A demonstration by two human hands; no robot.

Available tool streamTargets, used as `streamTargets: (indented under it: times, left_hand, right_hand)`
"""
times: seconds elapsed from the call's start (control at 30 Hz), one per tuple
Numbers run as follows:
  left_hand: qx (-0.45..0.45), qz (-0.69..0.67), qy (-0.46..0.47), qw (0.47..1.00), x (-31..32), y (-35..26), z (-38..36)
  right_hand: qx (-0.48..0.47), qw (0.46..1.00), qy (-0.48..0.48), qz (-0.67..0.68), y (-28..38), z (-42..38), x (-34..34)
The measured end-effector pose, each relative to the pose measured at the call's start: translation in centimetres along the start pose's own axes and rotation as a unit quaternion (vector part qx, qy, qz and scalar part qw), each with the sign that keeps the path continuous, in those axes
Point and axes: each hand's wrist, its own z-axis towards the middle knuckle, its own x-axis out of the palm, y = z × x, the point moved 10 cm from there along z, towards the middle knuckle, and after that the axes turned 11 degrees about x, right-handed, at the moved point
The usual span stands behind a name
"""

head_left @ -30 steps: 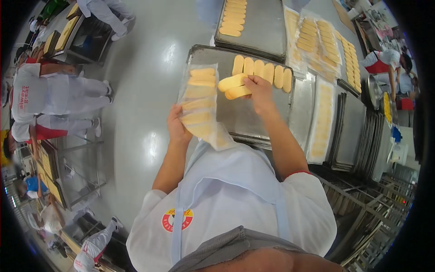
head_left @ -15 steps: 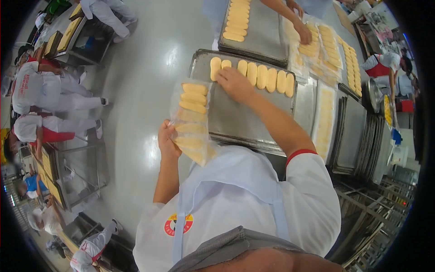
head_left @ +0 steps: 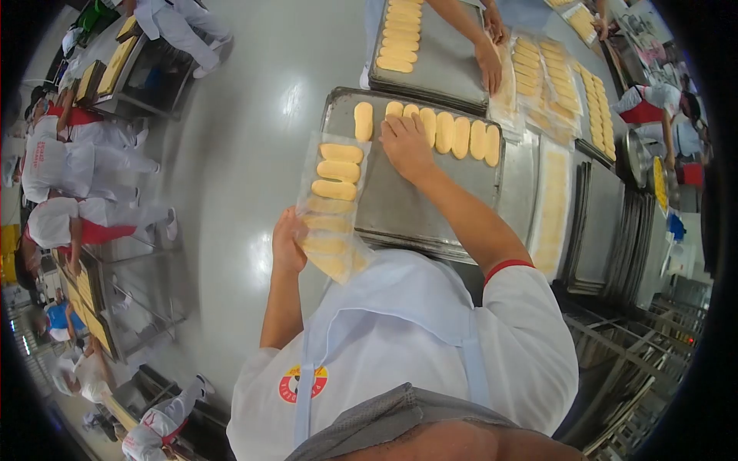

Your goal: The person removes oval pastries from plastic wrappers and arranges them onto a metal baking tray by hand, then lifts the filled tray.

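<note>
My left hand (head_left: 288, 240) is closed around the side of a clear plastic bag (head_left: 306, 157). Long, pale yellow sponge fingers (head_left: 338, 170) lie one above another inside it, the lower ones blurred by the plastic. The bag's upper end lies over the left edge of a metal baking tray (head_left: 430, 201). On that tray, my right hand (head_left: 407, 147) has its fingers bent over two sponge fingers (head_left: 394, 109) in the row, hiding their near ends. One sponge finger (head_left: 364, 121) sits apart at the row's left end, and several more (head_left: 460, 137) continue to the right.
A co-worker's hand (head_left: 489, 65) is beside filled bags (head_left: 526, 67) at the back right. Another tray (head_left: 446, 54) with sponge fingers stands beyond mine. Stacked trays (head_left: 596, 223) stand at the right. Several people work at tables on the left, across the grey floor (head_left: 231, 154).
My right hand has shifted right along the row, uncovering the leftmost sponge finger. My left hand and the bag have moved slightly right. The co-worker's hand has moved left from the filled bags.
</note>
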Motion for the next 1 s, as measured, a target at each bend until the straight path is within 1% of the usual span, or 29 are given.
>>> streamTargets:
  times: [0.1, 0.17, 0.27, 0.3, 0.37, 0.4, 0.47, 0.5, 0.57, 0.7, 0.77, 0.8, 0.83, 0.87, 0.97, 1.0]
  left_hand:
    - [-0.038, -0.018, -0.025, 0.999, -0.3, 0.4, 0.2]
    - [-0.031, 0.031, -0.031, 0.999, -1.0, 0.5, 0.6]
    - [-0.037, 0.141, -0.026, 0.989, -0.8, 0.5, 1.0]
    - [-0.041, 0.184, -0.02, 0.982, -0.5, 0.5, 1.1]
    - [-0.034, 0.203, -0.01, 0.979, -0.5, 0.4, 1.1]
    - [-0.03, 0.212, -0.005, 0.977, -0.6, 0.2, 1.1]
    - [0.012, 0.106, -0.012, 0.994, 0.6, -0.8, 0.4]
    - [0.032, 0.052, -0.016, 0.998, 1.1, -1.3, 0.0]
    - [0.038, 0.032, -0.021, 0.999, 1.6, -2.0, -0.4]
    - [0.055, 0.002, -0.001, 0.998, 2.0, -2.0, 0.1]
    - [0.06, -0.004, -0.013, 0.998, 3.2, -2.3, -0.1]
    - [0.064, -0.007, -0.022, 0.998, 3.7, -2.3, -0.1]
    - [0.066, 0.004, 0.004, 0.998, 4.4, -2.3, 0.1]
    - [0.069, 0.015, 0.025, 0.997, 5.0, -2.2, 0.4]
    - [0.085, 0.062, 0.071, 0.992, 7.1, -2.6, 0.7]
    - [0.09, 0.08, 0.09, 0.989, 8.3, -2.8, 0.9]
  right_hand:
    - [0.032, 0.999, 0.01, -0.011, -0.1, 0.0, -0.3]
    - [0.065, 0.997, 0.029, -0.016, 0.1, 0.2, 0.1]
    - [-0.011, 0.999, 0.033, 0.012, 2.9, 0.9, 1.3]
    - [-0.018, 0.999, 0.041, 0.015, 3.2, 1.0, 2.0]
    - [-0.033, 0.998, 0.055, 0.021, 3.7, 1.3, 3.0]
    - [-0.024, 0.997, 0.074, 0.001, 3.3, 1.2, 3.7]
    - [-0.009, 0.992, 0.116, -0.039, 2.8, 1.4, 4.3]
    - [-0.004, 0.993, 0.105, -0.047, 2.6, 1.3, 4.0]
    - [0.005, 0.994, 0.085, -0.064, 2.0, 1.0, 3.4]
    - [0.026, 0.999, 0.036, 0.005, 0.4, 0.5, 3.1]
    - [0.05, 0.998, -0.002, 0.022, 0.9, 0.9, 1.2]
    - [0.076, 0.995, -0.009, 0.065, 0.9, 0.9, 0.4]
    - [0.1, 0.989, -0.014, 0.111, 1.3, 1.1, -0.7]
    - [0.12, 0.98, -0.015, 0.159, 2.1, 1.2, -2.0]
    - [0.085, 0.941, 0.031, 0.325, 5.7, 1.0, -6.7]
    - [0.074, 0.933, 0.048, 0.349, 6.7, 1.0, -7.8]
